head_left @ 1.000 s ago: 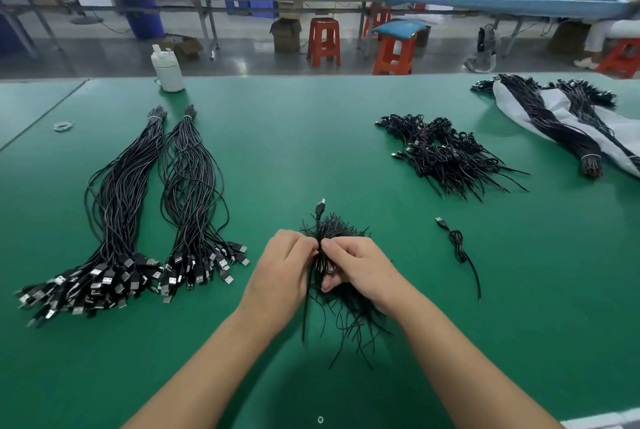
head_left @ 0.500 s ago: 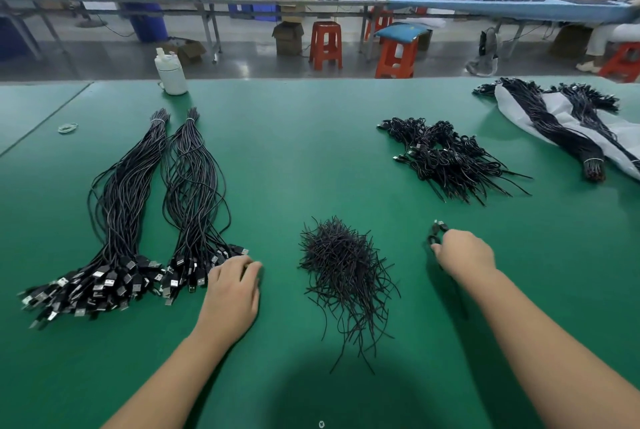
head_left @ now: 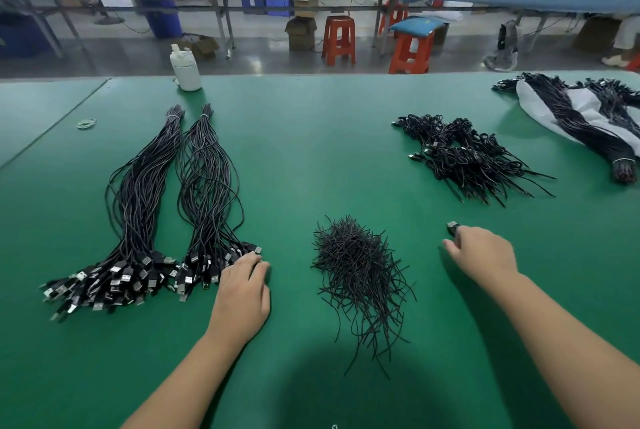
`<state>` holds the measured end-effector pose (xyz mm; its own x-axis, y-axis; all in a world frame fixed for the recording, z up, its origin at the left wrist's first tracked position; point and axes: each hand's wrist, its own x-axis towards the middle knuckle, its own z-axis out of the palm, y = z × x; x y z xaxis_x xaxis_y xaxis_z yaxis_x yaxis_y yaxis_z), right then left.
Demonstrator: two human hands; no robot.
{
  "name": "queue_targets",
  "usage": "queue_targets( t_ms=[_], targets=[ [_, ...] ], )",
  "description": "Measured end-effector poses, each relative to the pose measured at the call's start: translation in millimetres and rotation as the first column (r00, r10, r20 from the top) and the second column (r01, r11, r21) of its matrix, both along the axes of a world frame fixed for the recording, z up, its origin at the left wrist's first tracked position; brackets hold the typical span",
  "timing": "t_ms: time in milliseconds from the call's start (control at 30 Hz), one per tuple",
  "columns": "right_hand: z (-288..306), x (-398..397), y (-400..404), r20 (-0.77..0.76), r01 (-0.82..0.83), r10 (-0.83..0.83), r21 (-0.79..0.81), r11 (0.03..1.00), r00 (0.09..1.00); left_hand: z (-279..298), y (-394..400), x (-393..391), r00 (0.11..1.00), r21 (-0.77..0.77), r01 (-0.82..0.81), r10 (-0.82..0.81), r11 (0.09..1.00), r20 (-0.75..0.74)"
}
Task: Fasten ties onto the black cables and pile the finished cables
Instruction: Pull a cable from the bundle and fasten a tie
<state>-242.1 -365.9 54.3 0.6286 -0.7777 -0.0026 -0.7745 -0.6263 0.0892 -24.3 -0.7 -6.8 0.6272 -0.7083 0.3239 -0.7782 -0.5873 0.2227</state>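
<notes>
Two long bundles of untied black cables (head_left: 204, 186) lie at the left, their USB plugs fanned out toward me. My left hand (head_left: 242, 286) rests at the near end of the right bundle, and its fingertips touch the plugs. A loose heap of black ties (head_left: 356, 272) sits in the middle. My right hand (head_left: 481, 252) is to the right of it, with fingers curled over a small tied cable (head_left: 452, 227), of which only the plug shows. The pile of finished cables (head_left: 464, 155) lies further back on the right.
A white bottle (head_left: 186, 70) stands at the far edge of the green table (head_left: 311, 151). More cable bundles lie on a white sheet (head_left: 581, 110) at the far right. A small rubber band (head_left: 86, 123) lies at the far left. Stools and benches stand beyond the table.
My hands were together over the tie heap holding a cable. They have parted: the left went to the plug ends of the bundle, the right to the small cable on the right.
</notes>
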Motion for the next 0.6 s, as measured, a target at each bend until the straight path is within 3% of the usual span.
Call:
queue_targets(
  t_ms=[100, 167, 233, 367, 500, 600],
  targets=[
    [-14.9, 15.8, 22.9, 0.206, -0.034, -0.019, 0.248, 0.968, 0.978, 0.1, 0.8, -0.2, 1.000, 0.003, -0.016, 0.016, 1.000, -0.015],
    [-25.8, 20.7, 37.0, 0.239, -0.052, -0.030, 0.328, 0.943, 0.971, 1.2, 1.1, -1.4, 1.000, 0.008, -0.031, 0.031, 0.999, -0.005],
    [-39.6, 20.3, 50.7, 0.251, -0.034, -0.043, 0.295, 0.955, 0.967, 2.2, 0.5, -1.6, 0.998, 0.007, -0.067, 0.067, 0.998, -0.007],
    [-59.0, 10.4, 64.5, 0.457, 0.001, -0.105, 0.222, 0.975, 0.883, 12.4, -4.1, 14.2, 0.976, 0.018, -0.198, 0.199, 0.980, -0.088],
    [-60.7, 9.5, 61.5, 0.484, -0.006, -0.112, 0.237, 0.972, 0.868, 27.0, -12.1, 49.5, 0.981, 0.103, -0.131, 0.144, 0.986, -0.132],
    [-61.5, 10.6, 62.4, 0.480, -0.004, -0.105, 0.222, 0.975, 0.871, 31.8, -12.2, 69.5, 0.978, 0.248, -0.125, 0.162, 0.961, -0.132]
  ],
)
